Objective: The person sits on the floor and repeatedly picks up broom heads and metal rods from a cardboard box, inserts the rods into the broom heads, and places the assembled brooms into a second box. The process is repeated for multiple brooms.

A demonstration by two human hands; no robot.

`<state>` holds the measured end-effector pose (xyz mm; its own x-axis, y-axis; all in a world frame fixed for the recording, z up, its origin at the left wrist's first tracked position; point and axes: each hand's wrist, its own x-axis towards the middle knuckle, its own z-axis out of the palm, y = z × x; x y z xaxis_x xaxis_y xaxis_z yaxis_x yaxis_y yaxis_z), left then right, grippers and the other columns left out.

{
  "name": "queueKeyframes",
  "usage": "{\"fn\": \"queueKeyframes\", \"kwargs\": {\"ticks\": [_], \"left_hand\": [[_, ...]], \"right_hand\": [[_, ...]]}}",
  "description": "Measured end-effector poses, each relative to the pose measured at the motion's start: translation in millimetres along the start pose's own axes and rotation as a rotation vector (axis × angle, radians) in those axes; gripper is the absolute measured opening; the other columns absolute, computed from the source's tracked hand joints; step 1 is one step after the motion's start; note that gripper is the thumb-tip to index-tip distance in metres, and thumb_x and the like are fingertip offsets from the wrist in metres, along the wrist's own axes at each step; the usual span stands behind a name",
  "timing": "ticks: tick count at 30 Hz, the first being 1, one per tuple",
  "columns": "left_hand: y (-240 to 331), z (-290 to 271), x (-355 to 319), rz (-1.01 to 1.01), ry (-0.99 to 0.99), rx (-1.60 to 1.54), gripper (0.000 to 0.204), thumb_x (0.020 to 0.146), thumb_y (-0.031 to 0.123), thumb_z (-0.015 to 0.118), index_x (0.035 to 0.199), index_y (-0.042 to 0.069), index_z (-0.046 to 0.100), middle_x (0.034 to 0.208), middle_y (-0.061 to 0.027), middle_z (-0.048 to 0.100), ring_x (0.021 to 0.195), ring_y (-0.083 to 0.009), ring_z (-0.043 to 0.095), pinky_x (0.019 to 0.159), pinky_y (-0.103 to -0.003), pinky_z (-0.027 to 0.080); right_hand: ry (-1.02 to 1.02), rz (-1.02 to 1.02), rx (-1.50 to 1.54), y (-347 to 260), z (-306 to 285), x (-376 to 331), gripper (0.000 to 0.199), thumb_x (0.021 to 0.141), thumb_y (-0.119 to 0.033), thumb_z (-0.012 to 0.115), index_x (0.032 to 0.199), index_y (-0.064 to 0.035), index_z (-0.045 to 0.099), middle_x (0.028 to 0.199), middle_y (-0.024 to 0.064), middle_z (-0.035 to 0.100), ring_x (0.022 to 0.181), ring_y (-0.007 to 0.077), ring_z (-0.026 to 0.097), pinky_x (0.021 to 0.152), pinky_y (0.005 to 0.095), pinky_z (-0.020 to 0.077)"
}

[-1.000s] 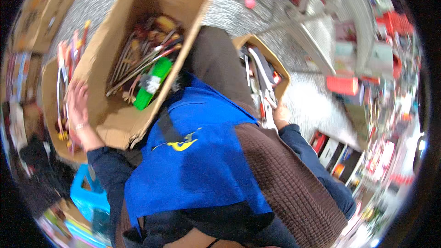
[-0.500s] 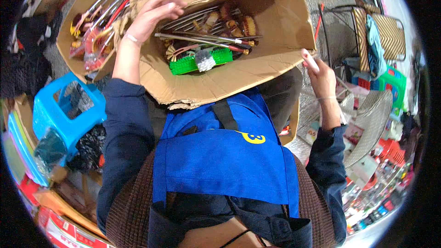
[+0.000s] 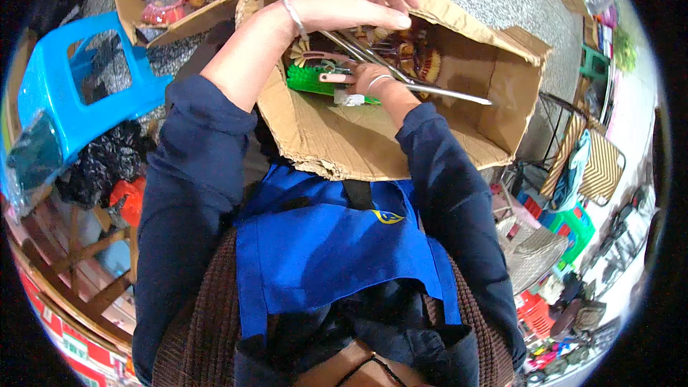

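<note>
A cardboard box (image 3: 337,136) with ragged edges lies open before me, holding metal rods (image 3: 451,93), brown-and-yellow brush heads (image 3: 430,64) and a bright green brush head (image 3: 308,79) with a grey-white patch. My left hand (image 3: 358,0) hangs over the far side of the opening, fingers loosely curved and thumb apart, with nothing seen in it. Inside the box, my right hand (image 3: 373,77) is closed on a slim pale pink handle (image 3: 335,78) that points left, just over the green brush head. The fingers' far side is hidden, as is whether they touch a rod.
A second box (image 3: 193,36) with red, plastic-wrapped brush heads and rods stands at the upper left. Nearby are a blue plastic stool (image 3: 86,93) and a black plastic bag (image 3: 104,165). To the right stand a folding chair (image 3: 602,165) and a green stool (image 3: 577,233).
My right hand has moved from outside the box's right edge into it, bringing the pale pink handle along. My left hand has shifted right across the opening. The view has turned, too.
</note>
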<state>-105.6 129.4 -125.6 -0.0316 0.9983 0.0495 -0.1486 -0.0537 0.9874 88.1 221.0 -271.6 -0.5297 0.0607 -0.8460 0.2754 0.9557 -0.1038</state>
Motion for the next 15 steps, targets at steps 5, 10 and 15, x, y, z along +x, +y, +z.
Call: {"fn": "queueKeyframes", "kwargs": {"ticks": [5, 10, 15], "left_hand": [[-4, 4, -2, 0.011, 0.066, 0.117, 0.046, 0.082, 0.032, 0.067, 0.116, 0.002, 0.058, 0.100, -0.0116, 0.064, 0.093, -0.0185, 0.061, 0.083, -0.031, 0.048], [-1, 4, 0, -0.021, 0.061, 0.163, 0.045, 0.082, 0.030, 0.067, 0.114, 0.000, 0.059, 0.098, -0.0117, 0.065, 0.090, -0.0193, 0.062, 0.082, -0.031, 0.049], [0, 4, 1, 0.015, 0.085, 0.118, 0.042, 0.082, 0.027, 0.067, 0.114, 0.000, 0.059, 0.097, -0.0109, 0.065, 0.090, -0.0181, 0.062, 0.083, -0.031, 0.049]], "right_hand": [[-0.081, -0.016, -0.049, -19, 24, 12, 0.093, 0.069, -0.050, 0.075, 0.143, -0.0155, 0.032, 0.129, 0.0124, 0.055, 0.120, 0.0278, 0.052, 0.097, 0.0381, 0.0446], [-0.212, -0.027, -0.030, -11, 19, 14, 0.090, 0.070, -0.059, 0.070, 0.141, -0.0149, 0.038, 0.124, 0.0136, 0.059, 0.117, 0.0281, 0.055, 0.096, 0.0379, 0.0450], [0.018, 0.204, 0.099, 6, 6, 28, 0.060, 0.085, -0.057, 0.054, 0.125, -0.0119, 0.057, 0.124, 0.0142, 0.058, 0.113, 0.0268, 0.058, 0.094, 0.0372, 0.0468]]}}
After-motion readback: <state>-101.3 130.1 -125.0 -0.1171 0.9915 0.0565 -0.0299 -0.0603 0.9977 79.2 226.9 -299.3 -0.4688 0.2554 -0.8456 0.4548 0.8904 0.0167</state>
